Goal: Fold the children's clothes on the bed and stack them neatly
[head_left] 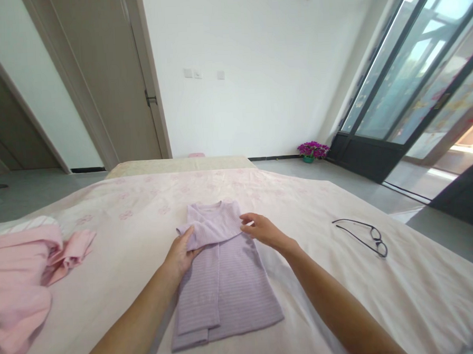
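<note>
One purple shirt [248, 290] lies flat on the sheet [305, 215] in the head view. The left hand [180, 255] pinches what looks like a sleeve [213, 232], probably to keep it across the chest. The right hand [265, 231], loosely curved, sits at the opposite edge, perhaps steadying it; whether it grips, I cannot tell. Glasses [377, 240] lie well apart.

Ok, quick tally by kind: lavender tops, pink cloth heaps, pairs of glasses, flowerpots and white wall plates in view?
Lavender top: 1
Pink cloth heap: 1 (pieces inside can't be counted)
Pair of glasses: 1
Flowerpot: 1
White wall plates: 3
Total: 7
</note>
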`<state>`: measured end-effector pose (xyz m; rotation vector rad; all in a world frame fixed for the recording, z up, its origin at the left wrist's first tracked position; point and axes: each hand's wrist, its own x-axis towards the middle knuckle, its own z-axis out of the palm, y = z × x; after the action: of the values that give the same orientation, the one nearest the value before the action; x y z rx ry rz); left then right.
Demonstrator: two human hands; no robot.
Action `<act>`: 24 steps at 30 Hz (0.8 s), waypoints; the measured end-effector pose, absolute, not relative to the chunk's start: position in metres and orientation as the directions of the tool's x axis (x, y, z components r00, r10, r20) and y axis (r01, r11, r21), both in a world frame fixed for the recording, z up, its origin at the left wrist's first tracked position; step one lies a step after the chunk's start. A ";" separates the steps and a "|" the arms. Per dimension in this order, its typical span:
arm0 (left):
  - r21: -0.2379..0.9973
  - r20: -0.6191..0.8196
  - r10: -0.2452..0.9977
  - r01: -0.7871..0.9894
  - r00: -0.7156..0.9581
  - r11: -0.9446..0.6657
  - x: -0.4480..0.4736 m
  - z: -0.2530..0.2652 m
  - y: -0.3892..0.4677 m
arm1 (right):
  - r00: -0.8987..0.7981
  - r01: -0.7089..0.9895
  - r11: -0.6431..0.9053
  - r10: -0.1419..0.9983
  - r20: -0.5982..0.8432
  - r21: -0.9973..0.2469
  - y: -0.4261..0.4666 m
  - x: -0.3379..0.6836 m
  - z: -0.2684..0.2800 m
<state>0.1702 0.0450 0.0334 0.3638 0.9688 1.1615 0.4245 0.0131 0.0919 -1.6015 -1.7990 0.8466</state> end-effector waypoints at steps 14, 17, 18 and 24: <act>0.731 -0.328 0.945 -0.631 0.008 0.259 0.179 0.101 0.090 | 0.015 0.830 -0.146 0.970 -0.241 -0.538 -0.059 0.434 0.039; 0.767 -0.301 0.954 -0.590 0.015 0.252 0.179 0.115 0.095 | -0.008 0.687 -0.193 0.962 -0.273 -0.701 -0.057 0.425 0.041; 0.782 -0.288 0.958 -0.574 0.011 0.242 0.178 0.119 0.096 | -0.021 0.655 -0.189 0.963 -0.268 -0.732 -0.057 0.420 0.043; 0.846 -0.164 0.986 -0.516 -0.013 0.134 0.168 0.138 0.100 | -0.085 0.656 -0.137 0.964 -0.253 -0.742 -0.047 0.381 0.053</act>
<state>0.1679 0.1004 0.1376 0.6710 0.9125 1.3443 0.3805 -0.0469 0.0528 -1.8089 -1.7520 1.0847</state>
